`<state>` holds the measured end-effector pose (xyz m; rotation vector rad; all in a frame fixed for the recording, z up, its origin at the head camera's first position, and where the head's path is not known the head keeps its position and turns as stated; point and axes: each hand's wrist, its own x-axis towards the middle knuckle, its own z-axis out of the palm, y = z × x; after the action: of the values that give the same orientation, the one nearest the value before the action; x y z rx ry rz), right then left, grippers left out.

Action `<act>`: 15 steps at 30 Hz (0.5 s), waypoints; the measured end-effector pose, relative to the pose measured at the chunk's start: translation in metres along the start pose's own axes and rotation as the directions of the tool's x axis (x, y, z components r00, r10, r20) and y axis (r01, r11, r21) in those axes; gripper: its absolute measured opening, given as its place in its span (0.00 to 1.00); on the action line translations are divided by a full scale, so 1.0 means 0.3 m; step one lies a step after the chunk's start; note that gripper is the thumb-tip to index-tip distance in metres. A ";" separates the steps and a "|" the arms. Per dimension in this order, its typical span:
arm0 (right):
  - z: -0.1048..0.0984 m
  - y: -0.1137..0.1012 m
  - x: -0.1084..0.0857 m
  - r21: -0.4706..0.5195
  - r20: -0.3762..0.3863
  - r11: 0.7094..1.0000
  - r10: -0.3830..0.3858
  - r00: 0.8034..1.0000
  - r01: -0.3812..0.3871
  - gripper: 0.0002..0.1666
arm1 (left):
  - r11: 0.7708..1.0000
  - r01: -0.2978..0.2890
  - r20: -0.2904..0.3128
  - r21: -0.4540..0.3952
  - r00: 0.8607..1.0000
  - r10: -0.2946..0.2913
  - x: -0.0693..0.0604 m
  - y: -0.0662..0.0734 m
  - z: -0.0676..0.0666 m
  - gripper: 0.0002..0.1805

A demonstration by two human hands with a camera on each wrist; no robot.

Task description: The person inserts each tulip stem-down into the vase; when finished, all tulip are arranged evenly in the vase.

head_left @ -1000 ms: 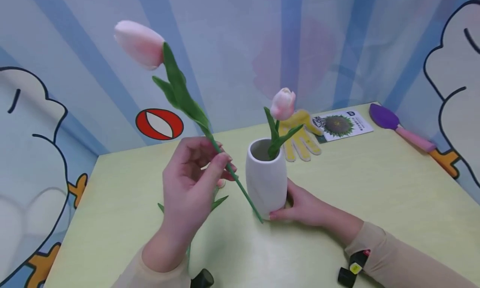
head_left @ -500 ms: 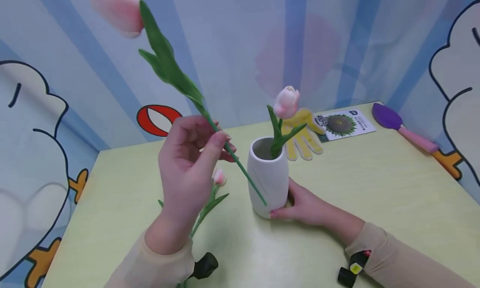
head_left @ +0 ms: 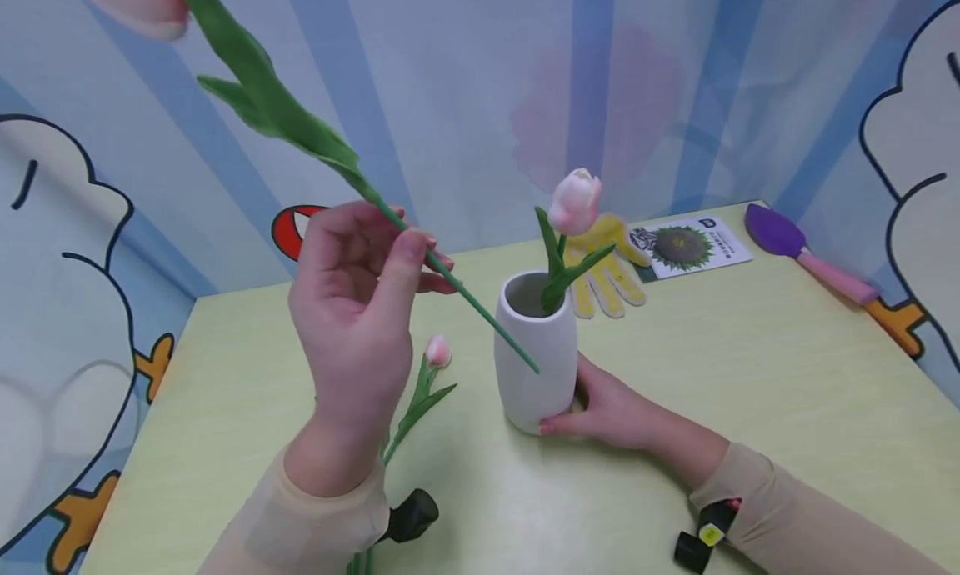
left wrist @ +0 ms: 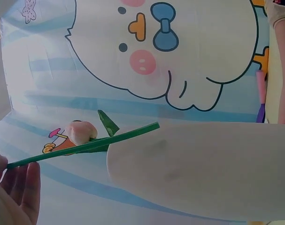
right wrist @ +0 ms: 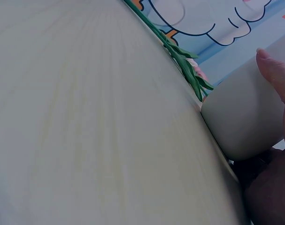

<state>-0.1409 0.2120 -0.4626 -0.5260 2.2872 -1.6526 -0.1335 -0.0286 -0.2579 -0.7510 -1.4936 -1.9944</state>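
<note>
My left hand point(head_left: 360, 308) pinches the green stem of a pink tulip point(head_left: 292, 121) between thumb and fingers. The tulip slants, its bloom up at the top left and partly out of the head view. Its stem's lower end is in front of the white vase point(head_left: 528, 375), below the rim, in the head view. My right hand point(head_left: 611, 404) holds the vase low on its right side, the thumb at the front. The vase stands upright on the table, and another pink tulip point(head_left: 575, 202) stands in it, leaning right.
More tulips point(head_left: 420, 408) lie on the table, partly hidden behind my left wrist. Behind the vase are a yellow glove point(head_left: 607, 279) and a card with a round plant picture point(head_left: 690, 246). A purple trowel with a pink handle point(head_left: 806, 254) lies at the back right.
My left hand has risen and shifted slightly left with the tulip, whose stem end has come up along the vase's front. The right hand and vase stay in place.
</note>
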 end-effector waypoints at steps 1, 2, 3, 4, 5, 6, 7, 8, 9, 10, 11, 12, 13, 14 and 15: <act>0.000 0.000 0.000 -0.001 -0.001 1.000 0.002 1.000 -0.002 0.55 | 1.000 -0.010 -0.014 0.005 1.000 0.010 0.003 0.003 0.003 0.09; 0.000 -0.001 0.000 -0.001 0.000 1.000 0.003 1.000 -0.003 0.55 | 1.000 -0.021 -0.030 0.009 0.999 0.021 0.005 0.006 0.007 0.09; 0.000 -0.001 0.000 -0.001 0.000 1.000 0.004 1.000 -0.004 0.56 | 0.999 -0.035 -0.047 0.012 0.998 0.035 0.009 0.010 0.011 0.09; 0.000 -0.002 -0.001 -0.001 0.000 1.000 0.006 1.000 -0.006 0.56 | 0.999 -0.048 -0.064 0.013 0.997 0.049 0.014 0.014 0.015 0.08; 0.000 -0.003 -0.001 0.000 0.000 1.000 0.005 1.000 -0.005 0.56 | 0.998 -0.062 -0.079 0.010 0.995 0.062 0.019 0.018 0.020 0.08; -0.001 -0.003 -0.002 0.000 0.000 1.000 0.005 1.000 -0.005 0.56 | 0.997 -0.075 -0.087 0.005 0.993 0.075 0.026 0.021 0.025 0.08; -0.001 -0.004 -0.002 -0.001 0.001 1.000 0.004 1.000 -0.004 0.56 | 0.996 -0.087 -0.092 -0.004 0.992 0.087 0.033 0.025 0.030 0.08; -0.001 -0.004 -0.002 -0.001 0.000 1.000 0.005 1.000 -0.005 0.56 | 0.995 -0.099 -0.093 -0.015 0.991 0.097 0.041 0.027 0.035 0.08; -0.001 -0.005 -0.003 0.000 0.001 1.000 0.006 1.000 -0.006 0.56 | 0.994 -0.109 -0.093 -0.026 0.990 0.106 0.048 0.029 0.040 0.08; -0.001 -0.005 -0.003 0.002 0.001 1.000 0.007 1.000 -0.007 0.55 | 0.992 -0.118 -0.091 -0.034 0.989 0.115 0.054 0.031 0.045 0.08; -0.001 -0.005 -0.003 0.004 0.001 1.000 0.007 1.000 -0.007 0.55 | 0.991 -0.127 -0.089 -0.041 0.988 0.123 0.060 0.031 0.049 0.08; -0.001 -0.005 -0.003 0.003 0.001 1.000 0.007 1.000 -0.007 0.55 | 0.989 -0.136 -0.088 -0.048 0.987 0.132 0.065 0.031 0.053 0.08; 0.000 -0.004 -0.003 0.005 0.002 1.000 0.007 1.000 -0.007 0.55 | 0.988 -0.146 -0.088 -0.051 0.986 0.141 0.068 0.031 0.056 0.08; 0.000 -0.004 -0.003 0.008 0.003 1.000 0.008 1.000 -0.008 0.55 | 0.987 -0.155 -0.088 -0.052 0.985 0.150 0.071 0.031 0.058 0.08; 0.002 -0.002 -0.003 0.010 0.003 1.000 0.008 1.000 -0.008 0.56 | 0.985 -0.163 -0.090 -0.049 0.983 0.158 0.073 0.030 0.060 0.08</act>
<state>-0.1398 0.2117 -0.4621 -0.5159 2.2741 -1.6577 -0.1403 -0.0154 -0.2322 -0.7733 -1.2908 -1.9291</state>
